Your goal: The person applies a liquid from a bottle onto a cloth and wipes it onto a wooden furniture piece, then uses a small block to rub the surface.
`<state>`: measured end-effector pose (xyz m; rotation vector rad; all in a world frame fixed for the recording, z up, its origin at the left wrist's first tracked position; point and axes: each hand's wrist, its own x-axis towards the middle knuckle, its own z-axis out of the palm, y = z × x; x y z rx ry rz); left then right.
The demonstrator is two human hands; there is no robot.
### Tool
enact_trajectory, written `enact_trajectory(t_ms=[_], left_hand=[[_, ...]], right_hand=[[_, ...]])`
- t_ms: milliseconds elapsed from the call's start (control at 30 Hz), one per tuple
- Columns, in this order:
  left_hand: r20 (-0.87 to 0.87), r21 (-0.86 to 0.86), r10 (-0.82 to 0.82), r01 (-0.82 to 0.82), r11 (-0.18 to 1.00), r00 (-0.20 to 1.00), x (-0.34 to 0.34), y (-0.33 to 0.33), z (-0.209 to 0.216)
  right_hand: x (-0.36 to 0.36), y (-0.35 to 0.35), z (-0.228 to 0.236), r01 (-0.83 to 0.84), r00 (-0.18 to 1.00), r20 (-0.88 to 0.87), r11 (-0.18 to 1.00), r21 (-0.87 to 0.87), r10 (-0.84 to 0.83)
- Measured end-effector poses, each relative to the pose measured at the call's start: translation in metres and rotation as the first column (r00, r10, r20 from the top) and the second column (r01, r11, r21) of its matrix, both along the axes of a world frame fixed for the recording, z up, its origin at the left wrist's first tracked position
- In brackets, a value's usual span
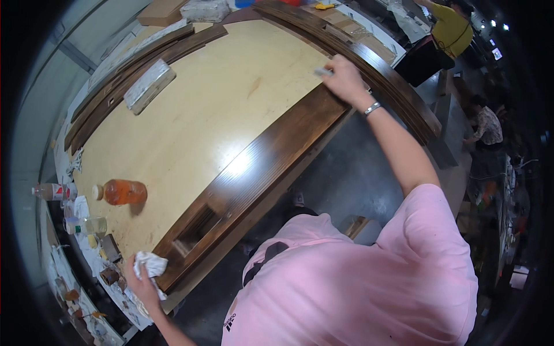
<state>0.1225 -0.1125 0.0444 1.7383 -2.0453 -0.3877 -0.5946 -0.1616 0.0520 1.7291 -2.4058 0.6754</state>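
Dark-stained wood — a long plank (262, 164) with a glossy, streaked finish — lies along the near edge of the pale plywood table (219, 98), with a rectangular cut-out near its left end. Glare hides the grain at mid-length. The left hand (141, 282) is closed around a crumpled white rag (151, 266) at the plank's left end; the rag covers most of the fingers. The right hand (345, 81) rests on the plank's far right end, fingers curled on a small pale object (323, 72) too blurred to identify. More dark curved boards (369, 63) run past the right edge. An orange bottle (121, 192) lies on its side near the left edge, beside small jars that are hard to make out.
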Motion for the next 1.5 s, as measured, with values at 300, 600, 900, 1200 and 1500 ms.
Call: enact_trajectory(t_ms=[300,600,900,1200,1500], left_hand=[[0.132,0.035,0.142,-0.147,0.988,0.981,-0.078,-0.012,-0.008],[0.161,-0.037,0.201,-0.197,0.98,0.966,-0.085,-0.019,-0.012],[0.215,-0.072,0.234,-0.224,0.972,0.948,-0.085,-0.018,-0.012],[0.235,-0.101,0.249,-0.232,0.968,0.94,-0.079,-0.016,-0.012],[0.221,-0.041,0.239,-0.236,0.971,0.946,-0.067,-0.019,-0.018]], right_hand=[[0.029,0.019,0.008,-0.479,0.858,0.201,0.877,-0.019,0.473],[-0.148,0.01,0.005,-0.104,0.957,0.272,0.995,-0.009,0.102],[-0.153,0.052,-0.014,-0.307,0.665,0.677,0.942,-0.137,0.315],[-0.15,0.111,-0.01,-0.318,0.776,0.531,0.938,-0.135,0.339],[-0.033,0.113,-0.025,-0.099,0.844,0.456,0.917,-0.385,0.283]])
